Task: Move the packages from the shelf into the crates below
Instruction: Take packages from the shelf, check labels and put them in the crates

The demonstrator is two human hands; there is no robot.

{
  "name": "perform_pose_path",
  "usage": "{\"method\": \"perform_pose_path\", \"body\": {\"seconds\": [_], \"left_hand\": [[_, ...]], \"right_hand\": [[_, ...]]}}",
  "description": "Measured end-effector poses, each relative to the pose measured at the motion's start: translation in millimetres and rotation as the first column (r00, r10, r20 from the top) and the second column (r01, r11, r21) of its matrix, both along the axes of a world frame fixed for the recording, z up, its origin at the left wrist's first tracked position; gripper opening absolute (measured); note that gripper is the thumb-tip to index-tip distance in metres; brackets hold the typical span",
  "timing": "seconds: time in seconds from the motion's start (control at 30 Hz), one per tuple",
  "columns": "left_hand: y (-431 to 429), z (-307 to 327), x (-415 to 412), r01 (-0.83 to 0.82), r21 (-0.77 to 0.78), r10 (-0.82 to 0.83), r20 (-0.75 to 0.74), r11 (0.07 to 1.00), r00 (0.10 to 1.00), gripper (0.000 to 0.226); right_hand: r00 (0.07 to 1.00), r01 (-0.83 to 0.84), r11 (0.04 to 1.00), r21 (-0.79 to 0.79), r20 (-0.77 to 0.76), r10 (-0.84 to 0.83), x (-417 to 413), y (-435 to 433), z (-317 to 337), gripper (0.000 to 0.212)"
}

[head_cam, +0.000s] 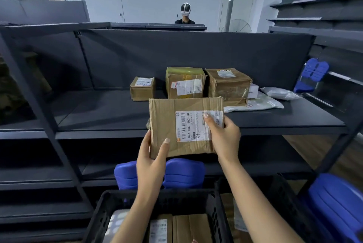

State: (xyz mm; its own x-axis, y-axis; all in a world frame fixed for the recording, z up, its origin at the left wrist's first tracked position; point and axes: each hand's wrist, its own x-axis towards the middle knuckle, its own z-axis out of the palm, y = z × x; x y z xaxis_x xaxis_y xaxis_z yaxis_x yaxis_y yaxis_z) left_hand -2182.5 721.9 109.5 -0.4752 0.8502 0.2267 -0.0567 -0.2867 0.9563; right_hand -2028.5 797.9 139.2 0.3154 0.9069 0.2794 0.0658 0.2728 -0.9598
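Both hands, left hand [152, 156] and right hand [223, 134], grasp the flat brown cardboard package [184, 127], label facing up, long axis left-right.

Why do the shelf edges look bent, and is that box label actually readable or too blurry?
In the head view, the wide-angle lens bows the shelf edges and uprights toward the borders. The held cardboard package is sharp, so the large code on its label reads clearly, while the small print is too fine. Lighting is soft and dim; the taped box behind shows mild glare.

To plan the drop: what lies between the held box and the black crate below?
Only the person's forearms; the held box hangs above the black crate in the head view.
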Motion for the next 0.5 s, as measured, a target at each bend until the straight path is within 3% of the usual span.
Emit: {"method": "perform_pose_path", "body": {"seconds": [0.13,0.3,0.4,0.5], "left_hand": [[10.6,3.7,-4.9,-0.105,0.009,0.105,-0.126,0.994,0.986,0.043],[16.5,6.2,-15.2,-0.152,0.004,0.150,-0.181,0.988,0.972,0.039],[19.4,8.0,-20.3,-0.147,0.002,0.144,-0.205,0.989,0.968,0.040],[22.4,9.1,-26.9,-0.111,-0.037,0.098,-0.255,0.993,0.962,0.039]], "right_hand": [[0.999,0.005,1.000,-0.002,-0.051,-0.005,-5.1,-9.8,-7.2,0.019],[0.999,-0.027,0.999,-0.029,0.019,0.028,4.6,-11.6,-12.2,0.025],[0.994,-0.089,0.992,-0.084,0.060,0.094,18.9,-8.9,-8.9,0.059],[0.948,-0.074,0.996,-0.043,0.306,0.083,37.6,-5.6,11.1,0.092]]}}
